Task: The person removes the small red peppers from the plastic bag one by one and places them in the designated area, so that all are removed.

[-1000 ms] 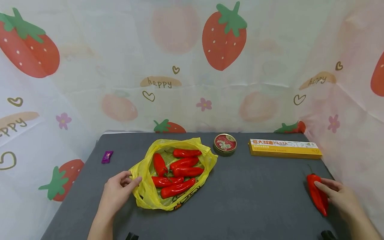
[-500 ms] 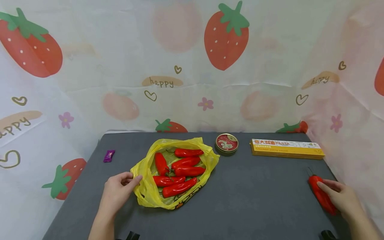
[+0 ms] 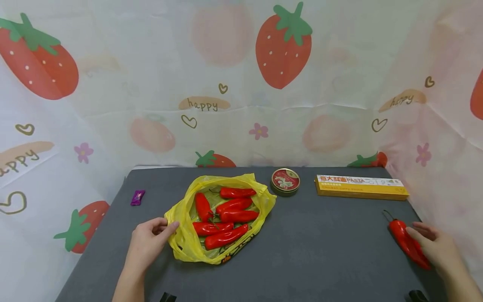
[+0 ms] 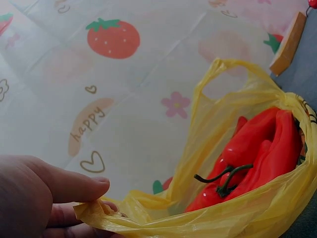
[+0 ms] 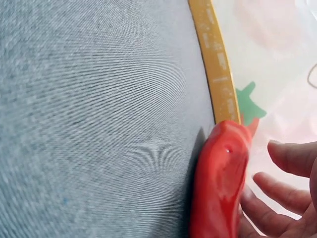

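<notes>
On the left, my left hand (image 3: pixel 149 240) pinches the rim of a yellow plastic bag (image 3: pixel 183 209) between thumb and fingers. The left wrist view shows the thumb (image 4: pixel 81 183) pressing the gathered edge of the film. Several red chili peppers (image 3: pixel 226 238) lie inside the open-mouthed bag, some with dark green stems. Far to the right, one more red chili pepper (image 3: pixel 407 243) lies on the dark grey table, its stem pointing away. My right hand (image 3: pixel 441 249) is right beside it; in the right wrist view its thumb and fingers (image 5: pixel 285 191) are spread, the thumb standing off the pepper (image 5: pixel 218 183).
A yellow and white pasta box (image 3: pixel 360 191) lies at the back right. A round red-lidded tin (image 3: pixel 285 183) stands just right of the bag. A small purple-wrapped sweet (image 3: pixel 137 197) lies at the left. Strawberry-printed cloth (image 3: pixel 234 134) walls the table (image 3: pixel 320 247) behind and at the sides.
The pepper at the right has turned, its tip swinging rightward. My right hand's thumb and fingers have loosened from it and shifted slightly right. The left hand keeps its hold on the bag.
</notes>
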Motion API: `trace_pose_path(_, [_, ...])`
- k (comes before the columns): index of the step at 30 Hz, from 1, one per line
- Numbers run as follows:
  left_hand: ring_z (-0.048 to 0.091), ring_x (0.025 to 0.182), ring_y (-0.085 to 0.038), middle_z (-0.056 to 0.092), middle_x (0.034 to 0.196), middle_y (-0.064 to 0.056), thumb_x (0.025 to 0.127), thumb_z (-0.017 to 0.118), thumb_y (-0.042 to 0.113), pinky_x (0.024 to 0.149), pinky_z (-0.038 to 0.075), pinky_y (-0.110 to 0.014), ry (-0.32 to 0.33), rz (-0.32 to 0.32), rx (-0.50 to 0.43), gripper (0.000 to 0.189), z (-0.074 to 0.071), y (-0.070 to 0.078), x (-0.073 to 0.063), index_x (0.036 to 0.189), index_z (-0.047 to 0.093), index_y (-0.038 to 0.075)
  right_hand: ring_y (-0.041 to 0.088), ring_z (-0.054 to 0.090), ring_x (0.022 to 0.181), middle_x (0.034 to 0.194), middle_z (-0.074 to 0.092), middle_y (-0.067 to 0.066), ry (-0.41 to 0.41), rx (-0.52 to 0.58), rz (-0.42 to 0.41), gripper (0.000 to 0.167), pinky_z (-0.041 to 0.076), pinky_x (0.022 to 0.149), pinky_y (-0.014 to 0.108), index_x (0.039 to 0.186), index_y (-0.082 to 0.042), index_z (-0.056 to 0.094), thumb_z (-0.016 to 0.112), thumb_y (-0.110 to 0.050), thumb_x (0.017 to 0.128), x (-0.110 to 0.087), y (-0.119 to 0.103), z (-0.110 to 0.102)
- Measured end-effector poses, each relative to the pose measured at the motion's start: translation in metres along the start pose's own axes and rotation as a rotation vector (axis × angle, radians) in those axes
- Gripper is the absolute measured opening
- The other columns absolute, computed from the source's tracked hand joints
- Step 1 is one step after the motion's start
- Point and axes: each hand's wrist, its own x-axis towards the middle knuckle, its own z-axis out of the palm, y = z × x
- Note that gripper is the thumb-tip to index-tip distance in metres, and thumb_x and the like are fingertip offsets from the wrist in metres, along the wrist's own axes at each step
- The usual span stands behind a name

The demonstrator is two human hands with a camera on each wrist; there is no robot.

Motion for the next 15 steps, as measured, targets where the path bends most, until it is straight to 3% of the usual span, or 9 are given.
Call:
trace_pose_path(8, [0.06, 0.079, -0.017, 0.071, 0.09, -0.006, 0.093, 0.072, 0.043, 0.064, 0.051, -0.023, 0.004, -0.001, 0.004, 0.044, -0.0011, 0.0002, -0.0012, 0.11, 0.072, 0.002, 0.055, 0.038, 0.131, 0.148, 0.036, 0.04, -0.04, -0.013, -0.079, 0.093, 0.045, 0.097, 0.062, 0.15, 0.01, 0.032, 0.062, -0.058, 0.094, 0.001, 0.0036, -0.0022])
trace_pose_path(15, [0.06, 0.08, -0.017, 0.072, 0.091, -0.006, 0.093, 0.072, 0.043, 0.065, 0.052, -0.023, 0.0, 0.004, -0.009, 0.044, 0.0001, -0.0009, 0.0003, 0.11, 0.072, 0.002, 0.056, 0.039, 0.131, 0.147, 0.035, 0.041, 0.028, -0.016, -0.136, 0.094, 0.042, 0.099, 0.065, 0.154, 0.008, 0.025, 0.057, -0.059, 0.096, -0.003, -0.0007, -0.0024])
